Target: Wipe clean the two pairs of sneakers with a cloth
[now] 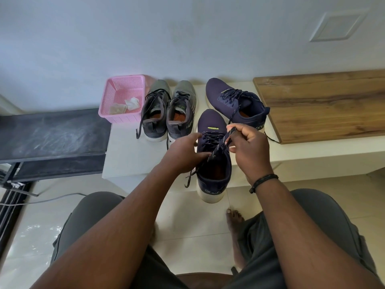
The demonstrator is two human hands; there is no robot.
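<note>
**Sorting the laces before wiping the navy shoe**

Far left of the hands, a pink basket (pixel 121 99) is holding crumpled cloths (pixel 131 103); the grey pair (pixel 169 110) is sitting just right of it. The left hand (pixel 183 152) is resting on the near navy shoe (pixel 212 155), fingers loosely spread, steadying it. The right hand (pixel 249 146) is pinching a lace (pixel 226 138) and lifting it. The other navy shoe (pixel 237 101) is lying beyond that hand. I'd say tuck the laces clear first so the cloth reaches the tongue.
</note>
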